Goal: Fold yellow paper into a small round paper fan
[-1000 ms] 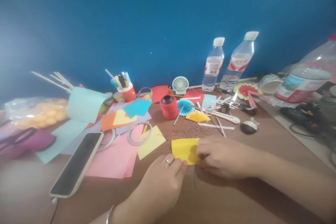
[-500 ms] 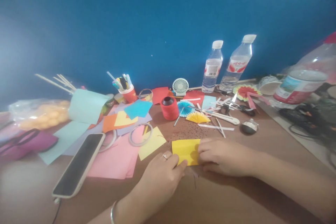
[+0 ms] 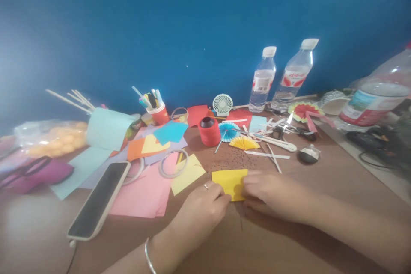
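A small yellow sheet of paper [image 3: 230, 183] lies between my two hands near the middle of the table. My left hand [image 3: 207, 207] pinches its lower left side, thumb and fingers pressed together; a ring and a bangle show on this arm. On the right edge, my right hand [image 3: 265, 190] grips the paper with curled fingers, which hide that edge. Just beyond the paper, small dark specks [image 3: 231, 159] are scattered on the wood. A folded yellow paper fan [image 3: 244, 143] and a blue paper rosette [image 3: 228, 132] lie farther back, beside a red thread spool [image 3: 209, 132].
Left of my hands are a phone [image 3: 99, 200], pink paper [image 3: 139, 192] and tape rolls [image 3: 174, 164]. A cup of pens [image 3: 158, 113] stands at the back. To the right are scissors [image 3: 284, 128], a utility knife [image 3: 279, 143], water bottles [image 3: 262, 81] and a larger bottle [image 3: 369, 102].
My left hand has shifted slightly along the paper's lower left edge, its thumb drawn closer to the fingers. The whole view has shifted a little; the yellow paper remains between both hands.
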`<state>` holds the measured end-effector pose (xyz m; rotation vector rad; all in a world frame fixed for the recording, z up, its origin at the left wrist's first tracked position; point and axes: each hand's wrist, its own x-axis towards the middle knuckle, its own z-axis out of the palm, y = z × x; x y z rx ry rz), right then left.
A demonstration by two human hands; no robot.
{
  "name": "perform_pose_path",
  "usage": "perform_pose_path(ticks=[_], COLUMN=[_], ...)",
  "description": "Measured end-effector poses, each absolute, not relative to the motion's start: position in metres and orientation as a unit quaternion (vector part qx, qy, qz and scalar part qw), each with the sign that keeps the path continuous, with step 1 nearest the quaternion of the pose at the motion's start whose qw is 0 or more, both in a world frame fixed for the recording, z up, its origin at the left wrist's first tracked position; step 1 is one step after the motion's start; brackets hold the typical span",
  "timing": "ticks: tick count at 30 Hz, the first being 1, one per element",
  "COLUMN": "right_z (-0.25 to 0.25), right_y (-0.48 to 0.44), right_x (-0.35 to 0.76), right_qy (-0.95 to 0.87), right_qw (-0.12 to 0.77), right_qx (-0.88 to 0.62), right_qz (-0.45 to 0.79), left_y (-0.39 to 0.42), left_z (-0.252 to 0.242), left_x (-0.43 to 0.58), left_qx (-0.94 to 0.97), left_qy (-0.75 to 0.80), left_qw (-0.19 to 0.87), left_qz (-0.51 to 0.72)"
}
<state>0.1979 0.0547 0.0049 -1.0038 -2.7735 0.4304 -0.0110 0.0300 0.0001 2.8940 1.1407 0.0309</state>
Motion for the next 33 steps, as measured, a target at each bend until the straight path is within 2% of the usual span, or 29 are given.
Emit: perform_pose_path(ticks=[9,17,23,28,33], right_z=[0.0033,-0.0021,-0.0045,-0.0055,-0.0010], right_y=[0.0554,0.0565,0.0579,0.0589,0.0610], right_x=[0.1952,0.1953,0.1968,0.1989,0.2003], right_qy=[-0.902,-0.898,-0.899,-0.914,-0.941], right_qw=[0.097,0.108,0.117,0.141,0.121], right_qx=[-0.383,-0.403,-0.399,-0.354,-0.306], right_qz=[0.175,0.136,0.138,0.143,0.083], left_y=[0.0351,0.0356,0.0342,0.0317,0.0290], left_z=[-0.0017,-0.0027,-0.0002,0.0005,0.0012], left_x=[-0.0141,-0.0139,-0.0136,-0.0131,-0.0113], left_qx=[0.923,0.908,0.905,0.931,0.925], left_qy=[0.384,0.414,0.420,0.360,0.378], left_qw=[0.027,0.047,0.016,-0.028,-0.047], left_qz=[0.024,0.053,0.067,0.043,-0.002])
